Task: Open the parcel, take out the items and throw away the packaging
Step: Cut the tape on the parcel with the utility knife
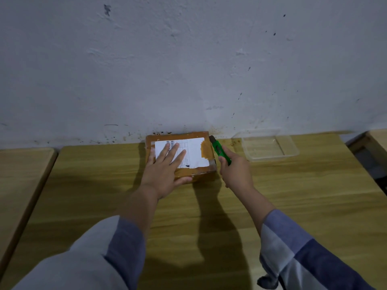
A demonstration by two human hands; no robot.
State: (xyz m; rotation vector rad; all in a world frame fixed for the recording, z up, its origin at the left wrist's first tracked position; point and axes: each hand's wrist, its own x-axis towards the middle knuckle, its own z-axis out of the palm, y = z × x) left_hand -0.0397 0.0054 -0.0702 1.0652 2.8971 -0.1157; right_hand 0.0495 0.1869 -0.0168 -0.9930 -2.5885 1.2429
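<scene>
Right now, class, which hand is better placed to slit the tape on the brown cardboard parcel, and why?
The right hand: its grip already holds the green utility knife beside the brown cardboard parcel. The left hand lies flat on top, steadying it.

label (189, 152) print too small, knife (219, 150) blade tip blurred

Dim, cool indoor light; soft, low-contrast picture.
Lit from behind and above, throwing broad dark arm shadows forward over the table (293, 195) toward the parcel (201, 168). Wall (188, 59) grey and evenly lit, without glare. Slightly soft throughout, sleeves (303, 254) blurred near the bottom edge, table edges bowed by wide-angle distortion.
</scene>
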